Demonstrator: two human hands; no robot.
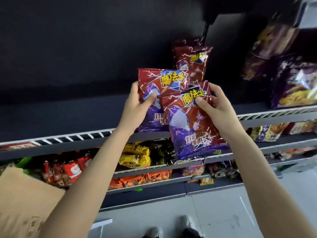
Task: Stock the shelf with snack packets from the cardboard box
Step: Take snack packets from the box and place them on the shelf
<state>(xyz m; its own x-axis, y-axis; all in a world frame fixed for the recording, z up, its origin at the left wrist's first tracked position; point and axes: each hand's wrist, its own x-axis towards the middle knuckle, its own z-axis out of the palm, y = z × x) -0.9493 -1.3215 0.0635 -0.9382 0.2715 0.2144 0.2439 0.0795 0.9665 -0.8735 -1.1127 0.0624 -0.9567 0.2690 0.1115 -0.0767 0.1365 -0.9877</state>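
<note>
Mid-placement step. Left hand [137, 107] grips 1 red-and-purple snack packet [154, 93], thumb across its face, fingers behind its left edge. Right hand [217, 107] pinches a 2nd matching packet [190, 124] near the top, thumb on the yellow logo. The 2nd packet overlaps the front of the 1st and hangs lower, past the shelf edge [72, 136].

A 3rd packet of the same kind [192, 64] already stands upright further back on the top shelf, just behind the 2 held ones. Purple noodle bags [295, 86] sit to the right on the same level. The shelf's left part looks dark and mostly unfilled.

Cardboard box [20, 200] is at lower left, near the left forearm; contents not visible. Lower shelves hold yellow packets [135, 155] and red packets [72, 169].

Next move, my read: lift both over the white lip, stand them upright in front of or beside the 3rd packet, faces out. Risk: the lower packet catching the shelf edge, or knocking the standing one over.
</note>
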